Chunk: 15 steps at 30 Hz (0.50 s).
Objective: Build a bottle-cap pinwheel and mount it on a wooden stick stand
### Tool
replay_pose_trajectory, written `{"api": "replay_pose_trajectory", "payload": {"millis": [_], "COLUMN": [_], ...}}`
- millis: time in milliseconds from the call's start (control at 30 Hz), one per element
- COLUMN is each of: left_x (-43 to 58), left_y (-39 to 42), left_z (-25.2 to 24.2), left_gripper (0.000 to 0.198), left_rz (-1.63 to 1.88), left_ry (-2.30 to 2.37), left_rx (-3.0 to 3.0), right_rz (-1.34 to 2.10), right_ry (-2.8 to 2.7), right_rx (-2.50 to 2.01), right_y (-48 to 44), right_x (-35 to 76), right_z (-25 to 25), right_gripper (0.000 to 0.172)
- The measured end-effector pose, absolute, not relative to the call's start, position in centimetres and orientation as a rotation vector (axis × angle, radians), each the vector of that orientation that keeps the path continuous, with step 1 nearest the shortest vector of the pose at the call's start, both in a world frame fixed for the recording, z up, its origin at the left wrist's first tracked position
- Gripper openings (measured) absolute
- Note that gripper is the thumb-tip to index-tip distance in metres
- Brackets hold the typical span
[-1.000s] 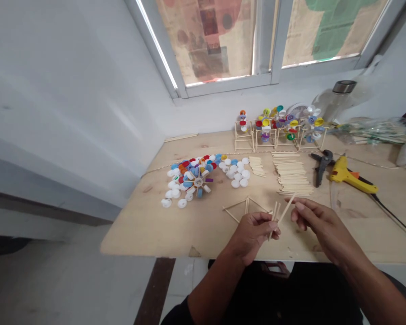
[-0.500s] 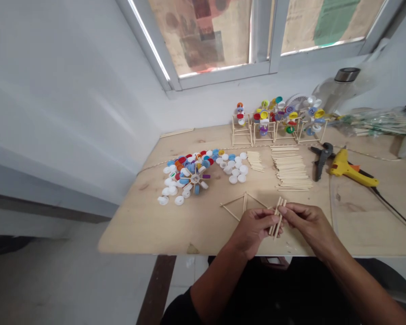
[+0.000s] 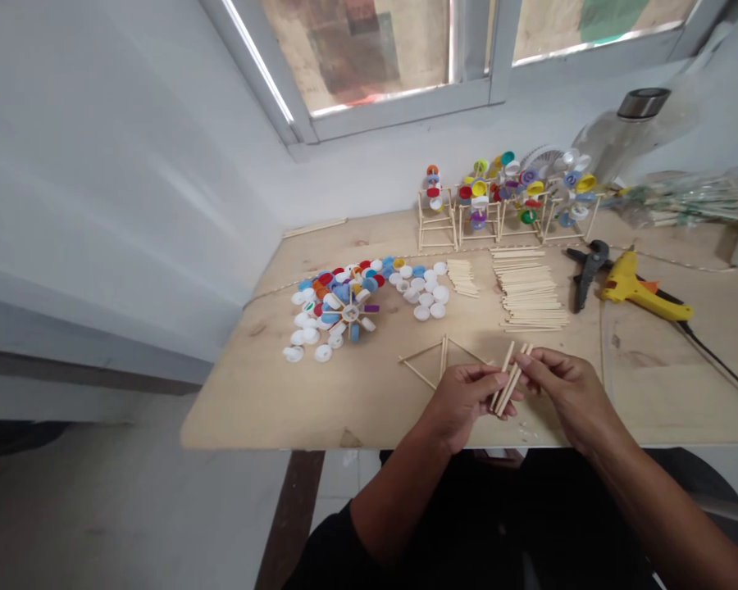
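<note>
My left hand (image 3: 467, 401) is closed on a few thin wooden sticks (image 3: 509, 383), which slant up and to the right above the table's front part. Thumb and fingers of my right hand (image 3: 557, 385) pinch the upper ends of some of the same sticks. Just left of my hands, a flat stick frame (image 3: 419, 360) shaped like joined triangles lies on the tabletop, partly hidden by my left hand. Beyond my hands is a pile of cut wooden sticks (image 3: 529, 291), with a smaller pile of shorter sticks (image 3: 462, 279) beside it.
Bottle caps (image 3: 307, 336) in many colours lie heaped at left, with a spoked cap wheel (image 3: 350, 313) among them. Several stick stands with cap wheels (image 3: 436, 225) line the back. At right lie a yellow glue gun (image 3: 643, 291), a black cutter (image 3: 590, 274) and a bagged bundle (image 3: 689, 201).
The sticks in my hands have spread apart, one now separate at the left from the others near my right fingers. The view has tilted slightly downward.
</note>
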<state>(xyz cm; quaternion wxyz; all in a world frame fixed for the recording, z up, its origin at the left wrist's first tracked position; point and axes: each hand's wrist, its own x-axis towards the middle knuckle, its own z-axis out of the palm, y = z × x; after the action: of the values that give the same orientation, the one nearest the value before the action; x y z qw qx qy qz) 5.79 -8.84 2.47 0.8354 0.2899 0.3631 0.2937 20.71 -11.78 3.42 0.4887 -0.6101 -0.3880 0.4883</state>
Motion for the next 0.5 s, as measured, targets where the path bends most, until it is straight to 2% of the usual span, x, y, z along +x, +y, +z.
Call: {"api": "replay_pose_trajectory", "payload": {"millis": [500], "left_x": [5.99], "left_y": [-9.11], "left_z": [2.5], "left_gripper": [0.04], "left_rz": [0.554], "left_ry": [0.8], "left_rx": [0.705], "right_rz": [1.122], "right_ry": [-0.927], "right_rx": [-1.508], "right_y": [-12.13], "right_x": [21.05], "right_z": [3.13], "right_gripper": [0.042]}}
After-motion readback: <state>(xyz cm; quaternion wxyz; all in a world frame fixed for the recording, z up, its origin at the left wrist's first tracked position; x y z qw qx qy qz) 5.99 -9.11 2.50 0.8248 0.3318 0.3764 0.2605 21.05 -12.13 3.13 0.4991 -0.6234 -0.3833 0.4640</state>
